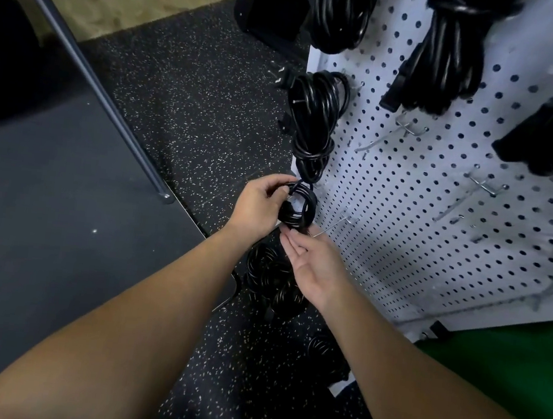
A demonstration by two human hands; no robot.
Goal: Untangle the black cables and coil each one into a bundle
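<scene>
My left hand (pixel 257 205) grips a small coiled black cable bundle (pixel 299 206) at the left edge of a white pegboard (pixel 441 200). Just below it, my right hand (pixel 313 265) is palm up with its fingers apart, fingertips touching the underside of the bundle beside a metal hook (pixel 338 225). A longer coiled black cable (pixel 314 120) hangs from a hook right above the held bundle. More coiled black cables (pixel 270 281) lie on the floor under my hands.
Other black cable bundles (pixel 447 56) hang higher on the pegboard among bare metal hooks (pixel 412 128). A dark table (pixel 45 200) with a slanted metal pole (pixel 78 59) stands at left. The floor is black speckled rubber (pixel 195 90). A green surface (pixel 508 373) lies lower right.
</scene>
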